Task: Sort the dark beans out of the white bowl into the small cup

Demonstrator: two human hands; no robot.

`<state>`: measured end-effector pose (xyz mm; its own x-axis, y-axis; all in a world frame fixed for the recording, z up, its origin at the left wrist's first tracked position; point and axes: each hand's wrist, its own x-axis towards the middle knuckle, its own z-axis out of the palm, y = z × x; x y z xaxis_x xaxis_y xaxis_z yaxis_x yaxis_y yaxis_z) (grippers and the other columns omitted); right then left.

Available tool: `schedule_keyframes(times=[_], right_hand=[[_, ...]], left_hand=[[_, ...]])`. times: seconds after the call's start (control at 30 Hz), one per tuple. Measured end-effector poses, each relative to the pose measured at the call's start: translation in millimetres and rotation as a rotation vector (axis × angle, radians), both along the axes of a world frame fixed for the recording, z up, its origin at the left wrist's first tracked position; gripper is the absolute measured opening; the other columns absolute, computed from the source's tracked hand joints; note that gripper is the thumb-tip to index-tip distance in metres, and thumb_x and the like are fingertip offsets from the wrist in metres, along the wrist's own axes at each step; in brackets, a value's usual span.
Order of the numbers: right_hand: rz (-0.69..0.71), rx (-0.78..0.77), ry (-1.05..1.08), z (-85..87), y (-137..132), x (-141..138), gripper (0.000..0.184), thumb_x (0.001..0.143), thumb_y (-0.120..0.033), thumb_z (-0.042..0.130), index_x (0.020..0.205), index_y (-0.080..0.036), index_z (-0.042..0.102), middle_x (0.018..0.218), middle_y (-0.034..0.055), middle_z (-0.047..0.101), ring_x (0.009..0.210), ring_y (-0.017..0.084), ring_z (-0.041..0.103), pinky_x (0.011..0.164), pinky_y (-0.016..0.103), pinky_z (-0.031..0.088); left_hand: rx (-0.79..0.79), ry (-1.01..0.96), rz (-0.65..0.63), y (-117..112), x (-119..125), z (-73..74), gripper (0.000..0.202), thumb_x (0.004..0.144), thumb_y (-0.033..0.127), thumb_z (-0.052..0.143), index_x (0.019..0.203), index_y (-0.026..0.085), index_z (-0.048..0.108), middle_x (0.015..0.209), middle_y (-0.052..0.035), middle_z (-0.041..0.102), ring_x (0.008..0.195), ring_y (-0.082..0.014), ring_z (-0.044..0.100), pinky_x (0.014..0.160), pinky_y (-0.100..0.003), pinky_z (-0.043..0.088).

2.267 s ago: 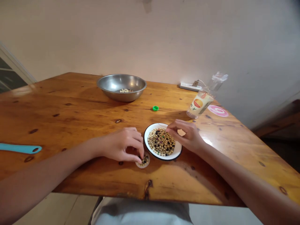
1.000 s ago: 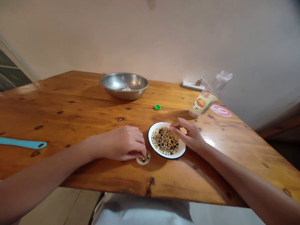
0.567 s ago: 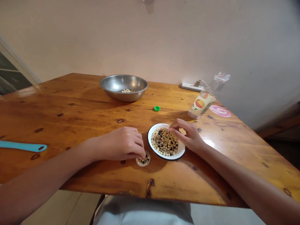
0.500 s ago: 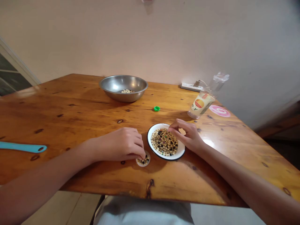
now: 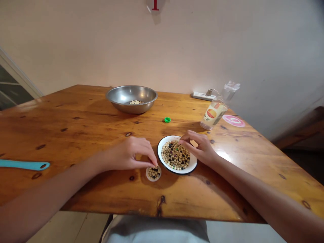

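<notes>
My left hand (image 5: 136,152) is closed in a pinch on a small light bead (image 5: 156,166), just over a small round white dish (image 5: 153,179) of light and dark beads. To its right stands a white dark-rimmed bowl (image 5: 193,164), its bottom covered with beads (image 5: 175,156), mostly light wooden ones, some black and a few green. My right hand (image 5: 198,145) hovers at that bowl's right edge, thumb and forefinger pressed together. A thin thread (image 5: 174,136) seems to run from those fingertips; its other end cannot be made out.
A steel basin (image 5: 131,107) with more beads stands at the back. Behind the bowl lies a green cap (image 5: 167,119). A clear labelled bottle (image 5: 214,113), a power strip (image 5: 203,96) and a pink sticker (image 5: 234,120) are at the right, a blue handle (image 5: 25,164) at the left.
My left fingers have risen slightly out of the small dish, a bead now showing between them. My right hand keeps its pinch by the bowl. The view has tilted up a little.
</notes>
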<state>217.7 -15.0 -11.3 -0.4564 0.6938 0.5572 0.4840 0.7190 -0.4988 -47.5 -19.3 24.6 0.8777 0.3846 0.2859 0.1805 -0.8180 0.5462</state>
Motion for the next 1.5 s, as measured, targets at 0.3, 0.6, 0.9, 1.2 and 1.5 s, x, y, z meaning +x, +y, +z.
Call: schedule_keyframes(times=[0.3, 0.6, 0.9, 1.2, 1.5], right_hand=[[-0.015, -0.025, 0.020, 0.1, -0.6, -0.9, 0.027, 0.090, -0.035, 0.051, 0.073, -0.016, 0.061, 0.066, 0.0033, 0.059, 0.062, 0.014, 0.054, 0.056, 0.024, 0.041], [0.061, -0.273, 0.129, 1.1, -4.3, -9.9, 0.030, 0.087, -0.041, 0.054, 0.071, -0.015, 0.060, 0.060, -0.0021, 0.055, 0.051, 0.008, 0.050, 0.050, 0.019, 0.038], [0.107, -0.336, 0.168, 2.8, -3.8, -13.4, 0.037, 0.085, -0.049, 0.053, 0.075, -0.015, 0.063, 0.057, -0.0027, 0.055, 0.051, 0.008, 0.051, 0.051, 0.018, 0.041], [0.112, -0.291, 0.123, 4.0, -4.0, -13.0, 0.033, 0.086, -0.045, 0.054, 0.078, -0.015, 0.065, 0.059, -0.0020, 0.057, 0.051, 0.008, 0.052, 0.050, 0.018, 0.040], [0.111, -0.291, 0.111, 2.4, -2.5, -13.5, 0.042, 0.084, -0.054, 0.052, 0.076, -0.015, 0.064, 0.061, -0.0012, 0.058, 0.052, 0.008, 0.054, 0.052, 0.018, 0.041]], left_hand=[[-0.674, -0.382, 0.437, 6.3, 7.4, -23.5, 0.017, 0.069, 0.033, 0.073, 0.075, 0.017, 0.070, 0.073, -0.0014, 0.069, 0.069, -0.0139, 0.061, 0.067, -0.024, 0.047], [-1.136, -0.641, 0.451, 4.4, 26.5, -27.7, 0.021, 0.060, 0.028, 0.081, 0.067, 0.013, 0.067, 0.062, 0.0016, 0.063, 0.062, -0.0079, 0.056, 0.064, -0.018, 0.045], [-1.101, -0.591, 0.511, 6.4, 21.5, -31.4, 0.021, 0.062, 0.030, 0.080, 0.068, 0.015, 0.066, 0.060, 0.0013, 0.062, 0.058, -0.0092, 0.056, 0.058, -0.017, 0.045], [-1.036, -0.599, 0.519, 2.8, 23.6, -26.8, 0.024, 0.060, 0.032, 0.081, 0.066, 0.015, 0.065, 0.060, 0.0027, 0.061, 0.058, -0.0081, 0.053, 0.058, -0.016, 0.042], [-1.029, -0.637, 0.563, 2.1, 23.4, -26.1, 0.027, 0.058, 0.032, 0.082, 0.067, 0.015, 0.063, 0.062, 0.0031, 0.061, 0.061, -0.0082, 0.053, 0.060, -0.016, 0.042]])
